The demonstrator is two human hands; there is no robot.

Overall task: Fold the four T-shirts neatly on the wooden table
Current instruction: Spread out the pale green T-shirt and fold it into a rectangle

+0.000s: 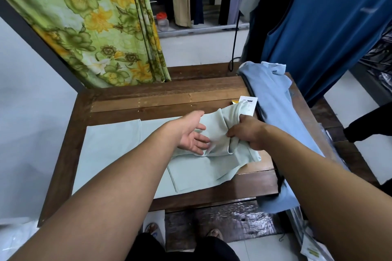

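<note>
Right hand grips the mint T-shirt on the wooden table; left hand rests flat, fingers spread.

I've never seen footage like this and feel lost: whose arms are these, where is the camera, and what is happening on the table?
No machine here: these are a person's two bare arms, filmed by one wide-angle camera worn on the head, looking down. On the wooden table lies a pale green T-shirt, partly spread flat. The right hand grips a bunched part of it; the left hand is open, fingers straight against the cloth. A light blue garment lies along the table's right edge, a paper tag beside it.
</note>
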